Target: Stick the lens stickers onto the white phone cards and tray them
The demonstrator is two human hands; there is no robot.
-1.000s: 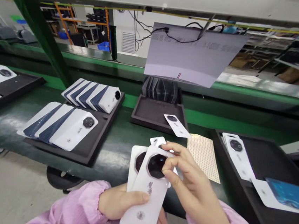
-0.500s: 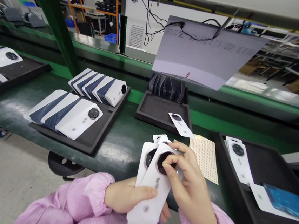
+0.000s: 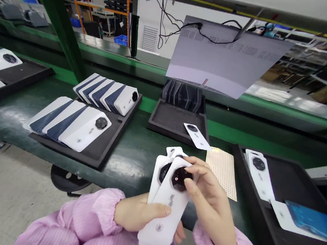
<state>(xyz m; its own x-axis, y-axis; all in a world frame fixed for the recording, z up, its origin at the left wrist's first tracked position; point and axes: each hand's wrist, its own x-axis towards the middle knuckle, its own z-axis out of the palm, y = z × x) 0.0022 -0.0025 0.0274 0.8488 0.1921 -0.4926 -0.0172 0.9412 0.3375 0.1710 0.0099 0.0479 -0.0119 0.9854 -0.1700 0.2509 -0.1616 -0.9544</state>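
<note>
My left hand [image 3: 145, 215] is closed round a small fanned stack of white phone back covers, thumb pressed on the top one. The top phone back cover [image 3: 163, 215] has a round black camera window [image 3: 180, 178], with a tiny reddish dot [image 3: 176, 179] on the glass. My right hand [image 3: 208, 192] is at the window's right edge, thumb and forefinger apart and nothing visible between them. Just beyond the right hand, a cream sheet [image 3: 222, 172] with rows of small red dots lies on the bench. A single white cover [image 3: 197, 136] rests across the middle tray's front edge.
To the left, a black tray [image 3: 102, 157] holds rows of white covers with dark blue sides. The middle tray [image 3: 169, 117] has dark sheets standing at its back. A right tray [image 3: 289, 169] carries white covers and a blue film-like piece [image 3: 313, 219]. A grey panel [image 3: 224, 63] hangs above.
The thumb and forefinger of my right hand have parted from a pinch over the camera window and drawn slightly right. The reddish dot now shows on the glass. My left hand keeps its hold.
</note>
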